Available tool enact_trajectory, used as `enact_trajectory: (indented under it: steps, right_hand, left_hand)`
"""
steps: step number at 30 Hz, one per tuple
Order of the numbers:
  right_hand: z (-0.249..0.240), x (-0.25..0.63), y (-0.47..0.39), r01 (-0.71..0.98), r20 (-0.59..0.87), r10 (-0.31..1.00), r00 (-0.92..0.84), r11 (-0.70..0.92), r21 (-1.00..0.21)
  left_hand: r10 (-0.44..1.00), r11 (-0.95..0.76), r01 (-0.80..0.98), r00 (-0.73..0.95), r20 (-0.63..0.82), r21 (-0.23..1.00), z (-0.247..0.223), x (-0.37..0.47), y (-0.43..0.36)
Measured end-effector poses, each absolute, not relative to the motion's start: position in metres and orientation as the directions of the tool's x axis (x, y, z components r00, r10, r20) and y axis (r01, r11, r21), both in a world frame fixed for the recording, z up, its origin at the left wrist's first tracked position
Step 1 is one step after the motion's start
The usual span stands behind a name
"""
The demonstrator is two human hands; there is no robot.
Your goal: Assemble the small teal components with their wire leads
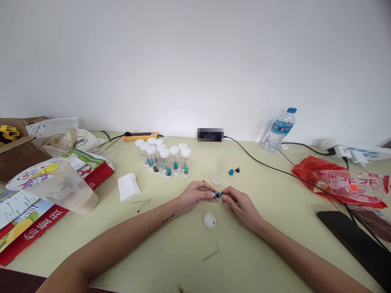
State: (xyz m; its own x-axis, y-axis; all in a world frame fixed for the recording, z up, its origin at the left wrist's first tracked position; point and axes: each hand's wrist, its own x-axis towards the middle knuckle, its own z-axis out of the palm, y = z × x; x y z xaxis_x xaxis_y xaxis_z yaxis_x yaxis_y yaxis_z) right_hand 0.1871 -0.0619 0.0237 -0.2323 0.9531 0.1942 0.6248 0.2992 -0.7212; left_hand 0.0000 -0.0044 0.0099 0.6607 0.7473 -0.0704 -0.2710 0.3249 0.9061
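Observation:
My left hand pinches a small blue metal part, and a thin bent metal rod also shows at its fingers. My right hand has thumb and fingertips closed on the other end of the blue part; anything smaller between them is hidden. Below the hands lies a round white cap with a tiny dark piece in it. Closer to me is an L-shaped hex key. Beyond the hands are a transparent tube, a second blue part and a black screw-like piece.
Several white-capped tubes stand at the back left. A white paper packet and a bent metal rod lie left. A plastic cup leans there. A water bottle, black cable and red bag are right.

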Motion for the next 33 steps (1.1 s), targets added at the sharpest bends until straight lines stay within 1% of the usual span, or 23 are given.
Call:
enact_trajectory:
  steps: [10,33]
  right_hand:
    - [0.0191,0.1897,-0.0615,0.615,0.212,0.952,-0.223,0.306,-0.727]
    - [0.0211,0.1895,-0.0608,0.61,0.178,0.955,-0.237,0.289,-0.738]
  left_hand:
    - [0.744,0.313,-0.301,0.667,-0.035,0.901,0.0081,-0.0003,-0.0046]
    - [0.735,0.317,-0.264,0.675,-0.061,0.911,0.0073,-0.0011,-0.0036]
